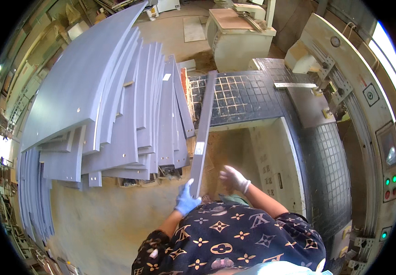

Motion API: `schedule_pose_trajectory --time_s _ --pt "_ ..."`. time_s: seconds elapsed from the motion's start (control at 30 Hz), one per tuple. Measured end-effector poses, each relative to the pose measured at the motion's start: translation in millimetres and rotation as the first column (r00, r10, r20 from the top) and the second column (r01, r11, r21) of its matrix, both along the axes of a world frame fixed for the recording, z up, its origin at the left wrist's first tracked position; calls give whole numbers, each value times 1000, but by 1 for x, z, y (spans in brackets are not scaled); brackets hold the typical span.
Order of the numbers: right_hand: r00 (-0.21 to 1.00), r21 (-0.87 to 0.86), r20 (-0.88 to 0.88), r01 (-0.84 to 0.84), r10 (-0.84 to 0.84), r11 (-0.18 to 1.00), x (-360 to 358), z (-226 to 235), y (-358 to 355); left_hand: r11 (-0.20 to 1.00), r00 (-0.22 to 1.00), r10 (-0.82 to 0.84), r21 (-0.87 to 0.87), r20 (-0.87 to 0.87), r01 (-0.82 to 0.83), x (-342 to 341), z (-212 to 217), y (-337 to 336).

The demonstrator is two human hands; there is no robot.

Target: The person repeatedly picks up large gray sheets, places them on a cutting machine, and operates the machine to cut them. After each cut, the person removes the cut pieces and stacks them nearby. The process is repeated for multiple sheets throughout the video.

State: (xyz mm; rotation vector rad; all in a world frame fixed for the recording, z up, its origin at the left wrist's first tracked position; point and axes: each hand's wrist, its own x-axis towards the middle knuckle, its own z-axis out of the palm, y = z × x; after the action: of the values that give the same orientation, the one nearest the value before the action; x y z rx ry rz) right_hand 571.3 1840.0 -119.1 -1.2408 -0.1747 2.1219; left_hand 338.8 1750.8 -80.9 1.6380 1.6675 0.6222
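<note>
The left hand (186, 200), in a blue glove, has its grip clenched on the near end of a long grey panel strip (202, 133); the right hand (234, 178), white-gloved, hovers released just beside it. The strip looks stiff, light, thin-edged, best held at that end. Left of it lies a stack of grey panels (115, 114); beyond and right, the gridded machine bench (248, 94).

I see a dusty concrete floor (101, 224) bearing a fanned stack of grey panels (115, 105), a black gridded machine table (246, 94) carrying a metal bar (295, 85), one end of a long grey strip (203, 128) resting on it
</note>
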Motion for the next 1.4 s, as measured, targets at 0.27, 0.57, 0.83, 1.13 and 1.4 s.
schedule_pose_trajectory --time_s 0.27,0.57,0.83,1.13,1.4 --pt "980 33 -82 186 -183 982 -62 -79 35 911 910 -175 -413 -376 5 -58 40 -39" --pt "755 364 500 -627 424 688 1 -22 -12 943 982 -181 -272 60 190 49 -41 70" --pt "-143 21 988 -277 -62 961 362 -21 106 974 982 -141 -162 129 161 148 -19 114" --pt "-460 -394 857 -292 233 872 515 2 246 975 977 -190 -134 -100 176 248 19 209" --pt "-415 -284 902 -363 119 888 563 34 151 921 894 -388 -47 -225 387 340 24 362"
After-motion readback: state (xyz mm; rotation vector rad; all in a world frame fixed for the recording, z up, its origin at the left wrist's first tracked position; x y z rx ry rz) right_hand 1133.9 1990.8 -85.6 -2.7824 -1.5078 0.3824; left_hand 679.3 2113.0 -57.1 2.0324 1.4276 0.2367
